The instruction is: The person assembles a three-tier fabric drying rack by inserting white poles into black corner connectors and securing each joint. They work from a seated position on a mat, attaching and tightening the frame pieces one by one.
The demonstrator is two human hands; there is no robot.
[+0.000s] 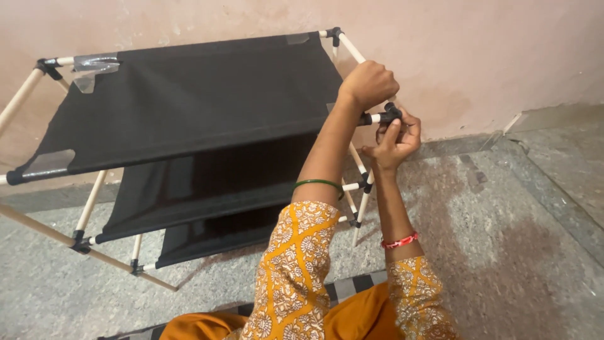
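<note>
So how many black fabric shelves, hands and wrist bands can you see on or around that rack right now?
Black fabric shelves: 3, top shelf, middle shelf, bottom shelf
Hands: 2, left hand and right hand, both at the black connector
Wrist bands: 2, green bangle and red band
Total: 7

The front corner joint of the rack (189,145) is covered by the left hand (368,84) — its form cannot be told. The black connector (391,114) is half hidden by the right hand (395,140). The rack's left poles are cut off by the edge.
</note>
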